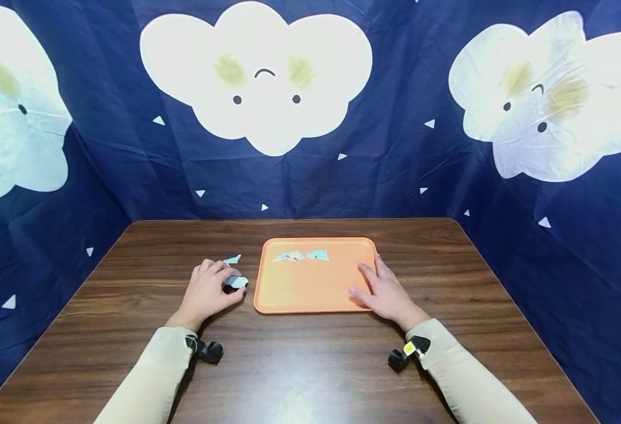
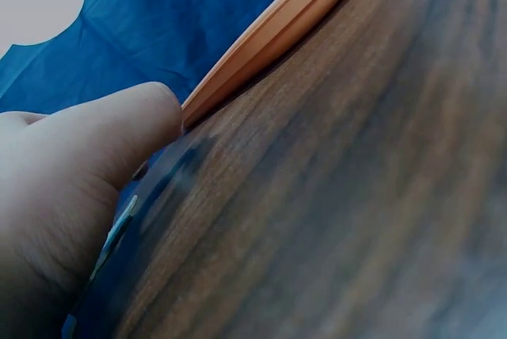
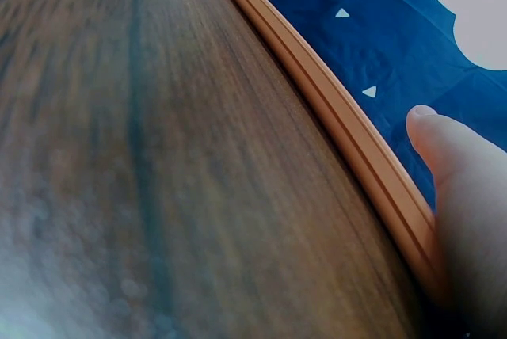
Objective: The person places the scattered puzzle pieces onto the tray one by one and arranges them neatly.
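Observation:
My left hand [image 1: 210, 291] is left of the orange tray [image 1: 316, 294], with its fingers bent around a small light-blue torn scrap [image 1: 238, 282]. Its index finger and thumb are at opposite sides of that scrap, pinching it. A pale edge of the scrap [image 2: 115, 236] shows under the thumb in the left wrist view; the other fingertips are hidden. Another light-blue scrap [image 1: 232, 259] lies just beyond that hand. On the tray's right side rests my right hand [image 1: 387, 291], fingers spread, some over the rim and inside.
Inside the tray, near its far edge, lie a multicoloured scrap [image 1: 290, 256] and a light-blue scrap [image 1: 318, 255]. The tray sits on a brown wooden table [image 1: 300, 365]. Behind it hangs a dark blue curtain [image 1: 289, 188] with white clouds.

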Tool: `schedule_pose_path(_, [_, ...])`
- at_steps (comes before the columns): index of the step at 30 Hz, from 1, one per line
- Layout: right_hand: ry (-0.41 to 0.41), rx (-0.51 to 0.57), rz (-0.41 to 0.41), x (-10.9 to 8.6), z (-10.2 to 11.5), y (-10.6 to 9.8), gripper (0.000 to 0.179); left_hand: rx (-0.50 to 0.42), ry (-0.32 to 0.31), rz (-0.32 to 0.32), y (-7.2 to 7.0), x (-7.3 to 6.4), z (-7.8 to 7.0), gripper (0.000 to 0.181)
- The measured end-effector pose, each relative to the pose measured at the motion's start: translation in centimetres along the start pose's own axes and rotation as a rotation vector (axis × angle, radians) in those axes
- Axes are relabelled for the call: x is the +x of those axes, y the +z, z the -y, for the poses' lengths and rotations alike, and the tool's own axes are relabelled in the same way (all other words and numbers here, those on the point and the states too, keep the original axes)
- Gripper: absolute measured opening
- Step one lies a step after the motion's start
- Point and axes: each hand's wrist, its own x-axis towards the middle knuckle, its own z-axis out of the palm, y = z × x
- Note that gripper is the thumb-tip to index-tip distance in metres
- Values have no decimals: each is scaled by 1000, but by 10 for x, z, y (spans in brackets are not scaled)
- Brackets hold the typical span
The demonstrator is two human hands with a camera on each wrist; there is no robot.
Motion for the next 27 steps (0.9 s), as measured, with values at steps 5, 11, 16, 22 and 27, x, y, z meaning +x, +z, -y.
schedule_pose_path(5, [5,2,6,-2,-1,-1,80,-16,0,0,3,1,-3,34])
schedule_pose_path(11, [-1,-1,-15,-2,0,-6,80,-37,-40,-10,4,6,-6,35])
schedule_pose_path(16, [4,-11,-5,-2,1,-5,81,-44,-87,-8,4,9,-13,34])
schedule_pose_path(22, [5,-3,5,1,1,-3,80,-40,-128,-24,4,20,-29,37])
schedule_pose_path(27, [4,-6,11,2,0,-1,81,-46,-142,-16,3,32,-45,41])
